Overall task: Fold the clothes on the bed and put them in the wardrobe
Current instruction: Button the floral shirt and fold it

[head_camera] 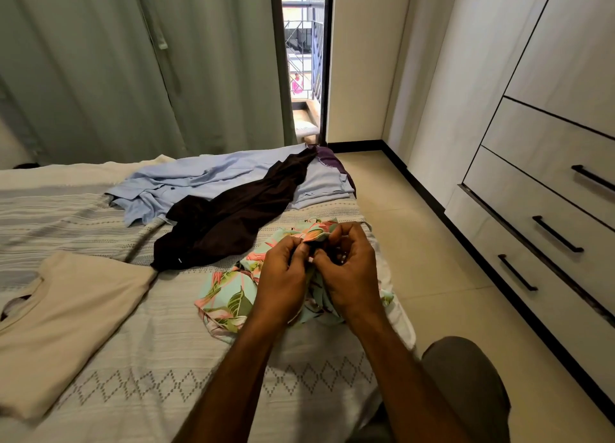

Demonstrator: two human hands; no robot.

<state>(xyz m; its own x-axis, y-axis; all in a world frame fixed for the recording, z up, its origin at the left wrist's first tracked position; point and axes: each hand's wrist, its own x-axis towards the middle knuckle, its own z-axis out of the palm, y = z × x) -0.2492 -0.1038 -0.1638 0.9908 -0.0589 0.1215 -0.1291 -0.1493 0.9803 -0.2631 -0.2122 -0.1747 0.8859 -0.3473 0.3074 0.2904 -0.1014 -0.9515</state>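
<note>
A crumpled floral garment [226,296], mint with pink and green leaves, lies near the right edge of the bed [100,209]. My left hand [283,276] and my right hand [349,269] are close together above it, each pinching a bit of its fabric between fingers and thumb. Behind it a dark brown garment [233,219] stretches diagonally across a spread light blue shirt [186,183]. A folded pale blue piece [322,186] sits on something purple at the far corner. A beige T-shirt [66,319] lies flat at the left. The wardrobe [549,143] stands at the right, its doors and drawers closed.
A tiled floor strip [432,259] runs between the bed and the wardrobe. Green curtains [133,70] hang behind the bed, beside a narrow open balcony door [304,60]. My knee [466,376] is at the bed's right edge.
</note>
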